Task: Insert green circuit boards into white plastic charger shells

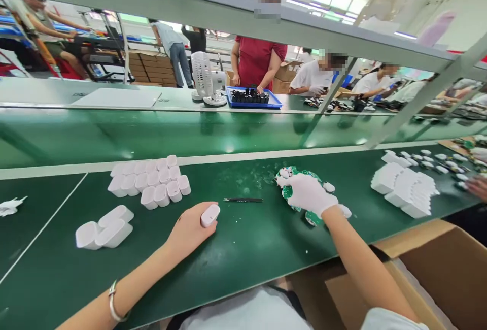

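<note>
My left hand [194, 226], bare and with a bracelet at the wrist, is wrapped around a small white plastic casing [210, 216] just above the green table. In a white glove, my right hand [306, 193] reaches into a pile of green circuit boards [312, 218] with white parts attached. Its fingers are bent together on a circuit board [284, 192] at the pile's left side; the fingertips are partly hidden. Black tweezers [243, 200] lie flat between the two hands.
White casings stand in rows [152, 177] at back left, with several more casings [106, 228] nearer. Stacked white parts [405, 188] lie on the right. An open cardboard box [437, 264] sits below the table's right edge. A shelf beam [213, 0] crosses overhead; people work beyond.
</note>
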Tool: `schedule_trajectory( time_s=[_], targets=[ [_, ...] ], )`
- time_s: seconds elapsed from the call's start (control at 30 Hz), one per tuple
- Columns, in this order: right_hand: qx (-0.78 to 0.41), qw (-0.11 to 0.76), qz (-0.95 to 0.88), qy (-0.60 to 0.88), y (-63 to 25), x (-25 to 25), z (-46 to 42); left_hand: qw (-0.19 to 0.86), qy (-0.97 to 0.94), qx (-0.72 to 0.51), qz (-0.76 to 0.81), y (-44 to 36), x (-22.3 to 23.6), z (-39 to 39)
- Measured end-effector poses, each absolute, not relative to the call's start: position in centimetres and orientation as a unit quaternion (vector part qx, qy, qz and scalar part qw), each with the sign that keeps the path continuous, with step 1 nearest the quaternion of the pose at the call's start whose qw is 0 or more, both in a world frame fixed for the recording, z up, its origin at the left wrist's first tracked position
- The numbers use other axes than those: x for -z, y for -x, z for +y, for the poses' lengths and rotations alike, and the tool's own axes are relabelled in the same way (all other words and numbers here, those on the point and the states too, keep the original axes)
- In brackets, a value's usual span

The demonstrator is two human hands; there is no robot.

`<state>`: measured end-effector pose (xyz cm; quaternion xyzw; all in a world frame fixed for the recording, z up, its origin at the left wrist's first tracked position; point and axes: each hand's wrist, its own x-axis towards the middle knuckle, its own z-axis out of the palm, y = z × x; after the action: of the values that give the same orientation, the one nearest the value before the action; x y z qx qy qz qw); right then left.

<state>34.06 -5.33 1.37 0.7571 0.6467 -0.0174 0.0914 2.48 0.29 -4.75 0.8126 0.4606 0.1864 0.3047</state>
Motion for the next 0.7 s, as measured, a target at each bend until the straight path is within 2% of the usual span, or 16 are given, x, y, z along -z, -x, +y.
schedule_trajectory(
  time_s=[0.13, 0.27, 0.4, 0.47, 0.53, 0.6, 0.7],
  targets=[
    [0.041, 0.095, 0.65, -0.753, -34.3, -1.5, -4.5, 0.227, -0.807, -0.204, 0.505, -5.8, 3.9, 2.1],
    [0.078, 0.075, 0.592, -0.799, -35.9, -1.4, -4.5, 0.198, -0.811, -0.199, 0.514, -7.8, 4.9, 3.8],
    [0.112, -0.059, 0.516, -0.847, -37.1, -1.5, -4.9, 0.232, -0.802, -0.192, 0.516, -7.9, 6.3, 5.2],
    [0.177, -0.135, 0.49, -0.843, -37.2, -1.9, -4.8, 0.256, -0.794, -0.195, 0.516, -7.6, 6.7, 5.7],
    [0.252, -0.177, 0.462, -0.832, -36.9, -2.4, -4.4, 0.263, -0.794, -0.186, 0.515, -7.3, 7.0, 5.9],
    [0.252, -0.171, 0.489, -0.818, -36.4, -2.8, -3.9, 0.255, -0.801, -0.173, 0.513, -6.8, 7.5, 6.1],
    [0.152, -0.106, 0.577, -0.796, -35.6, -2.8, -3.5, 0.236, -0.809, -0.185, 0.506, -6.3, 8.6, 7.0]
  ],
)
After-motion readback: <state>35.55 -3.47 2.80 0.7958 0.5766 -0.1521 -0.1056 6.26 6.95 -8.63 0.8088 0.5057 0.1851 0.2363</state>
